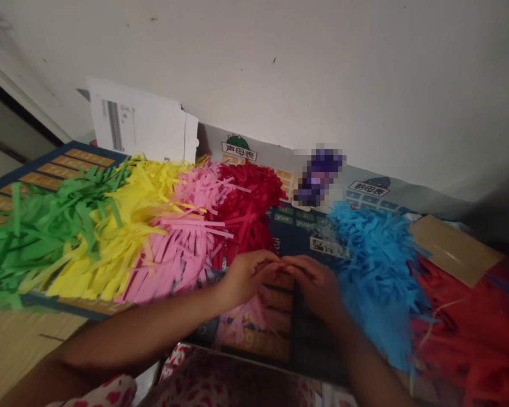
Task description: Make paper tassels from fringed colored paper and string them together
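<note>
My left hand (248,277) and my right hand (314,282) meet at the fingertips above a dark pinyin chart (288,229), with fingers curled. Whether anything lies between them is hidden. Rows of cut paper fringe cover the chart. Green fringe (38,237) lies farthest left, then yellow fringe (110,243) and pink fringe (182,243). Red fringe (246,198) lies just beyond my left hand. Blue fringe (377,265) spreads right of my right hand, close to its outer edge. More pink strips (237,322) show below my wrists.
A white wall (322,68) rises behind the chart, with white papers (139,121) and a pixelated purple object (318,178) against it. A brown card (453,249) and red cloth (470,333) lie right. A wooden surface (21,345) shows lower left; patterned clothing (186,379) shows below.
</note>
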`<state>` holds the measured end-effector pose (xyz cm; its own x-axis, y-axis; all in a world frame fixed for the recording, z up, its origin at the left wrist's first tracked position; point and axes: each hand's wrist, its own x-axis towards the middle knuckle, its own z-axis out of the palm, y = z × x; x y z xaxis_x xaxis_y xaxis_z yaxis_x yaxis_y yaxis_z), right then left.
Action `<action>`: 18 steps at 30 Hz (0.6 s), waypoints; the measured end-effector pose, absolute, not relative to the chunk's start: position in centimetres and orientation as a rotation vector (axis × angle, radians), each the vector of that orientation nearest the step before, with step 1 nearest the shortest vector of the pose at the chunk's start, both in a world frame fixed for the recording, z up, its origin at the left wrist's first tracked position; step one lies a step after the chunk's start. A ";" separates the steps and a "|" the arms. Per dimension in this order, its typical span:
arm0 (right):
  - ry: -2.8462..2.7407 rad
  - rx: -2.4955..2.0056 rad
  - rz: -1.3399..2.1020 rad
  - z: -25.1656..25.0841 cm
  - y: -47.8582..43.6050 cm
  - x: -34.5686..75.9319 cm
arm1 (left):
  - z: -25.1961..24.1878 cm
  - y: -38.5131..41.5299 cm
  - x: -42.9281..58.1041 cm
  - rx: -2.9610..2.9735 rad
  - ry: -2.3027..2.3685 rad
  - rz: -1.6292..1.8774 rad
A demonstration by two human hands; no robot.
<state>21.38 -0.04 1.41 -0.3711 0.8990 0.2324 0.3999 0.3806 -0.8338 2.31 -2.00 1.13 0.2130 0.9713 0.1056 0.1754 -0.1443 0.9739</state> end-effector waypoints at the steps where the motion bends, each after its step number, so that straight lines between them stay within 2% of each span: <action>1: -1.942 -1.135 0.912 1.3 -0.1 21.4 | 1.2 -2.1 2.3 1.547 1.134 1.050; 7: -1.855 -1.241 0.942 0.8 -0.3 21.4 | 1.4 -2.0 2.2 1.652 1.141 1.068; 18: -1.981 -1.167 0.769 0.9 -0.5 21.4 | 1.1 -2.0 1.9 1.949 1.169 1.091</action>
<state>21.41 -0.45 0.91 -0.3474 0.8983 0.2691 0.4817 0.4172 -0.7707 1.89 -1.98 1.06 0.2703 0.9018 0.3371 0.3987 -0.4236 0.8134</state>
